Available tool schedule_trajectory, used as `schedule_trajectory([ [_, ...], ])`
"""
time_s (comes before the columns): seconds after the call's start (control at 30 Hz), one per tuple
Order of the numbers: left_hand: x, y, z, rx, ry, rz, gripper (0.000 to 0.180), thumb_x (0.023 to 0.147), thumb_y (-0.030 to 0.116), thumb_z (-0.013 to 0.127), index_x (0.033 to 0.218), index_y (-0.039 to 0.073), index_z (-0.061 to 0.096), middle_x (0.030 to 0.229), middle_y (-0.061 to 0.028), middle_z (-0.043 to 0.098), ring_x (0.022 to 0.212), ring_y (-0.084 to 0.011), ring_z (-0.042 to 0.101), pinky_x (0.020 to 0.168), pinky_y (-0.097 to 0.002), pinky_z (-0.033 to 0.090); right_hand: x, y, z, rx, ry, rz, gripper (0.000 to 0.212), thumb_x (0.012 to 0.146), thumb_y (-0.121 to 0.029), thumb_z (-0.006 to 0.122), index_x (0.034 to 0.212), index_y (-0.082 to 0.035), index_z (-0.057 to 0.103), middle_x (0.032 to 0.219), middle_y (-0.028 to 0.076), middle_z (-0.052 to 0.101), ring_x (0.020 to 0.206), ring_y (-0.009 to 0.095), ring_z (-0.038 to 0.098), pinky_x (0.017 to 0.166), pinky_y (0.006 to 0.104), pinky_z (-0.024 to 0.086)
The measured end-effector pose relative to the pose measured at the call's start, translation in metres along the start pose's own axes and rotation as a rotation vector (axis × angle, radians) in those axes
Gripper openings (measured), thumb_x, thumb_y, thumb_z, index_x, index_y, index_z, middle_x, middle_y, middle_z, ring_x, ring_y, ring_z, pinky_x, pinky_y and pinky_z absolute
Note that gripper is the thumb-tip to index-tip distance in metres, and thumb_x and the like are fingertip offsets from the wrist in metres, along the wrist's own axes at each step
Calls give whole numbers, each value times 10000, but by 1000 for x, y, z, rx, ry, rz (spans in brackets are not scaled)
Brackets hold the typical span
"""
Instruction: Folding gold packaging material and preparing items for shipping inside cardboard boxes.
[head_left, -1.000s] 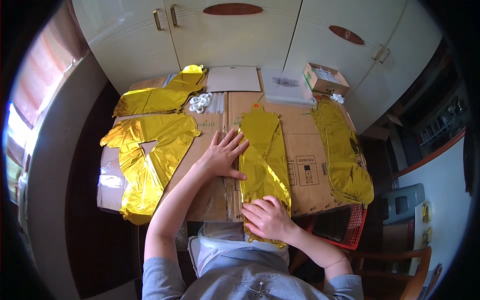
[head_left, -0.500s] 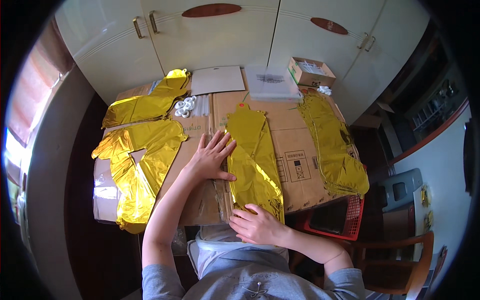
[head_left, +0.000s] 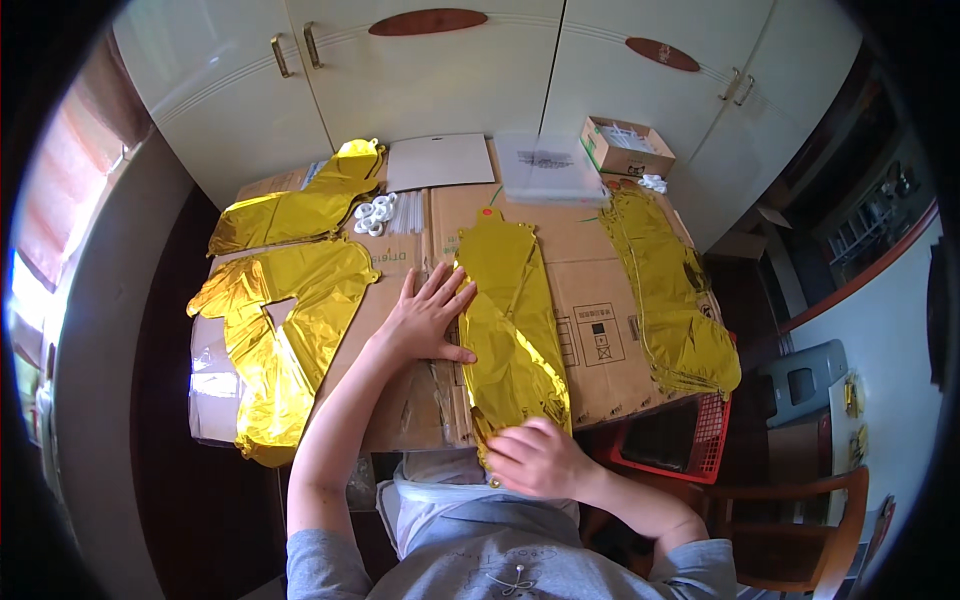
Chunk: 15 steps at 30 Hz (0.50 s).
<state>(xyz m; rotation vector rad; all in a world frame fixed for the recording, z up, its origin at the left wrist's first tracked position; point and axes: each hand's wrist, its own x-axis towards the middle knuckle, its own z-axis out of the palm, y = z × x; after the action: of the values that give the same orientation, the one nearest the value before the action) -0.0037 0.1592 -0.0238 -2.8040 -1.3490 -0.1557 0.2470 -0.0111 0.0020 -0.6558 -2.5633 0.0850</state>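
A flat gold foil balloon (head_left: 508,320) lies lengthwise on the cardboard (head_left: 400,255) in front of me, a tab with a red dot at its far end. My left hand (head_left: 428,318) is open, fingers spread on the cardboard, with fingertips and thumb touching the balloon's left edge. At the near end, my right hand (head_left: 540,460) is closed on the foil with its fingers curled. Those fingers are slightly blurred and cover part of that end. A bit of foil hangs past the cardboard's front edge, beside the right fingers.
More gold foil balloons lie left (head_left: 280,340), far left (head_left: 290,210) and right (head_left: 670,300). White rings (head_left: 375,214), clear straws (head_left: 406,212), a grey board (head_left: 440,162), a clear plastic sheet (head_left: 548,168) and a small box (head_left: 628,148) stand at the back. A red basket (head_left: 712,440) sits lower right.
My right hand has gone from flat, stretched fingers to curled ones and moved slightly right over the balloon's near end. The left hand stays in place on the cardboard.
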Motion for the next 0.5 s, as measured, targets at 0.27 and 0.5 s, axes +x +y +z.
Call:
schedule_trajectory([
  [0.27,4,2,1,-1,-5,3,1174,612,861,549,1497,127,308,1557,-144,264,1462,-333,173,1122,-640,135,-103,-21,22,987,514,1143,326,861,-112,694,1104,-13,502,989,65,575,894,123,562,777,282,461],
  [0.5,5,-1,4,-27,-46,-20,1207,577,845,596,1502,130,299,1557,-141,264,1467,-330,157,1119,-644,120,-104,-28,46,1437,345,1344,273,953,-282,621,1068,-34,630,845,-22,617,750,34,545,665,204,443],
])
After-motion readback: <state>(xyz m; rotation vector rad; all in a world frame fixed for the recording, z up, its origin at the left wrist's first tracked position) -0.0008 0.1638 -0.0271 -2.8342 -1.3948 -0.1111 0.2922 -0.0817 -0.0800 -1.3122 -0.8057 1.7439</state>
